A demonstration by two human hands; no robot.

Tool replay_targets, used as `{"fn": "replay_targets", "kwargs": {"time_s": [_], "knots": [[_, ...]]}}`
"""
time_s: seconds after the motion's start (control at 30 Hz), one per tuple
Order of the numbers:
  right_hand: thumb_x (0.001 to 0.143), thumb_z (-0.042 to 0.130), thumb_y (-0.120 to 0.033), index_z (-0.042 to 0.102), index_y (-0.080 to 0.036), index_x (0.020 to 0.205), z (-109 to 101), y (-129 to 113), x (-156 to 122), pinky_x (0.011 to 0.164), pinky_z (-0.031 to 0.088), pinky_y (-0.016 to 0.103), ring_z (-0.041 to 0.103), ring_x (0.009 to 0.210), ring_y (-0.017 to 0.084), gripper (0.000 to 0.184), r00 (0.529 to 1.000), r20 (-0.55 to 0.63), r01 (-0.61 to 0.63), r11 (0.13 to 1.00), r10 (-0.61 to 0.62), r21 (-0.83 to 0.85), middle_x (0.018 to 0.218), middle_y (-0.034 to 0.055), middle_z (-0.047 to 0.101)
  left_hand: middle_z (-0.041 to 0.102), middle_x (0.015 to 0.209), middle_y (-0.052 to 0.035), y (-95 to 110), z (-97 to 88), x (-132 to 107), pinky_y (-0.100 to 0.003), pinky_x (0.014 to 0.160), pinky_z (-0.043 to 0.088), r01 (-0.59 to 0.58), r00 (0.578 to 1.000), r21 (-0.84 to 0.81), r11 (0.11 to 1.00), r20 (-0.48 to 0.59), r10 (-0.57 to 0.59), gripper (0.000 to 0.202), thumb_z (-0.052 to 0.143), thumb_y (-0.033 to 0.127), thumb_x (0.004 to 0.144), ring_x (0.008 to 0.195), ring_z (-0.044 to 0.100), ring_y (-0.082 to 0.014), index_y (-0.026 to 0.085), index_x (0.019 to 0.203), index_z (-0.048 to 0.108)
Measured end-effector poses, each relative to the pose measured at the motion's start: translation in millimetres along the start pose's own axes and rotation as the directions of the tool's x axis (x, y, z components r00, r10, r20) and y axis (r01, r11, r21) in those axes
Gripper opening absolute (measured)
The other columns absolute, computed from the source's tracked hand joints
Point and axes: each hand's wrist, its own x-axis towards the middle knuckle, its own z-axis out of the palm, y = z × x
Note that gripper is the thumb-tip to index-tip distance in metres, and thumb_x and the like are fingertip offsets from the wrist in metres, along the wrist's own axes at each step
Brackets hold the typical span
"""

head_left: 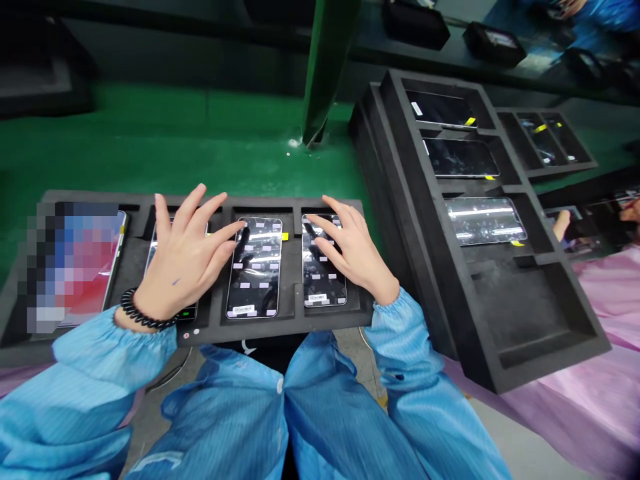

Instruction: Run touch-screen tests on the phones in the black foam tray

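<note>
Our left hand (187,260) and right hand (363,257) are spreading fingers wide, gripping nothing, reaching over one phone (255,273) and the rightmost phone (323,288), which are lying inside the right half of the black tray (275,328).

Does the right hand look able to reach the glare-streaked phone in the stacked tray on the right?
Probably yes: the glare-streaked phone lies uncovered in the stacked tray, though the right hand would have to lift over its raised side.
</note>
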Motion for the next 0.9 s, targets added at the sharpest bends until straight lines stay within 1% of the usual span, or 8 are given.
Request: {"fn": "replay_targets", "kwargs": {"time_s": [0.07, 0.13, 0.23, 0.37, 0.6, 0.77, 0.83, 0.9], "knots": [[0.106, 0.038, -0.043, 0.056, -0.027, 0.142, 0, -1, 1, 0.124, 0.026, 0.06, 0.036, 0.149, 0.03, 0.044, 1.0, 0.025, 0.004, 0.999, -0.003, -0.039, 0.164, 0.0117, 0.037, 0.037, 0.161, -0.0167, 2, -1.1, 1, -0.074, 0.123, 0.006, 0.008, 1.0, 0.005, 1.0, 0.018, -0.008, 0.048, 0.029, 0.038, 0.105, 0.157, 0.019, -0.0377, 0.021, 0.135, 0.062], [0.106, 0.037, -0.044, 0.056, -0.028, 0.142, 0, -1, 0, 0.125, 0.024, 0.063, 0.036, 0.149, 0.031, 0.044, 1.0, 0.025, -0.004, 0.998, 0.005, -0.058, 0.164, 0.0115, 0.036, 0.037, 0.162, -0.0153, 3, -0.9, 3, -0.077, 0.121, 0.005, 0.017, 0.999, -0.006, 1.0, 0.04, -0.016, 0.048, 0.029, 0.041, 0.105, 0.157, 0.02, -0.0386, 0.025, 0.136, 0.062], [0.107, 0.035, -0.043, 0.052, -0.027, 0.145, -1, 2, -6, 0.125, 0.025, 0.061, 0.037, 0.149, 0.029, 0.045, 0.998, -0.047, -0.039, 0.999, 0.037, -0.036, 0.164, 0.0119, 0.037, 0.037, 0.163, -0.0125, 4, -0.2, 5, -0.077, 0.122, 0.004, 0.04, 0.997, -0.049, 0.998, 0.061, -0.037, 0.047, 0.029, 0.041, 0.104, 0.157, 0.02, -0.0377, 0.029, 0.136, 0.061], [0.107, 0.034, -0.042, 0.058, -0.026, 0.139, -2, 5, -13, 0.123, 0.027, 0.061, 0.04, 0.146, 0.03, 0.043, 0.987, -0.123, -0.105, 0.994, 0.099, -0.04, 0.161, 0.0119, 0.039, 0.034, 0.165, -0.0098, 8, 0.8, 7, -0.071, 0.126, 0.004, 0.031, 0.998, -0.11, 0.993, 0.06, -0.024, 0.049, 0.028, 0.041, 0.104, 0.158, 0.02, -0.0352, 0.03, 0.143, 0.054], [0.106, 0.039, -0.041, 0.059, -0.027, 0.139, 2, 6, -13, 0.123, 0.023, 0.066, 0.039, 0.147, 0.032, 0.041, 0.995, -0.057, -0.089, 0.992, 0.085, -0.085, 0.163, 0.0128, 0.038, 0.033, 0.164, -0.0144, 12, 4.7, 10, -0.069, 0.125, 0.004, -0.009, 0.995, -0.088, 0.996, 0.097, 0.018, 0.05, 0.025, 0.043, 0.105, 0.159, 0.016, -0.0335, 0.026, 0.145, 0.05], [0.106, 0.037, -0.039, 0.06, -0.026, 0.137, 2, 9, -21, 0.122, 0.026, 0.064, 0.041, 0.145, 0.031, 0.041, 0.973, -0.184, -0.158, 0.985, 0.142, -0.071, 0.16, 0.0125, 0.042, 0.03, 0.167, -0.0122, 18, 6.3, 14, -0.073, 0.123, 0.005, -0.033, 0.99, -0.054, 0.998, 0.134, 0.04, 0.048, 0.029, 0.043, 0.105, 0.158, 0.017, -0.0374, 0.028, 0.145, 0.051], [0.106, 0.038, -0.04, 0.064, -0.024, 0.133, 3, 10, -24, 0.121, 0.027, 0.065, 0.043, 0.144, 0.033, 0.04, 0.971, -0.184, -0.17, 0.982, 0.152, -0.083, 0.159, 0.0142, 0.043, 0.029, 0.167, -0.0123, 20, 4.0, 14, -0.073, 0.124, 0.004, -0.027, 0.989, -0.044, 0.999, 0.142, 0.033, 0.048, 0.028, 0.043, 0.105, 0.158, 0.017, -0.0377, 0.026, 0.143, 0.053], [0.106, 0.039, -0.039, 0.065, -0.025, 0.131, 3, 10, -27, 0.12, 0.028, 0.066, 0.044, 0.143, 0.033, 0.039, 0.972, -0.184, -0.161, 0.984, 0.144, -0.081, 0.159, 0.014, 0.044, 0.028, 0.167, -0.014, 19, 0.4, 13, -0.072, 0.124, 0.005, -0.01, 0.993, -0.042, 0.999, 0.117, 0.015, 0.05, 0.027, 0.042, 0.105, 0.158, 0.016, -0.0366, 0.024, 0.144, 0.053]]}}
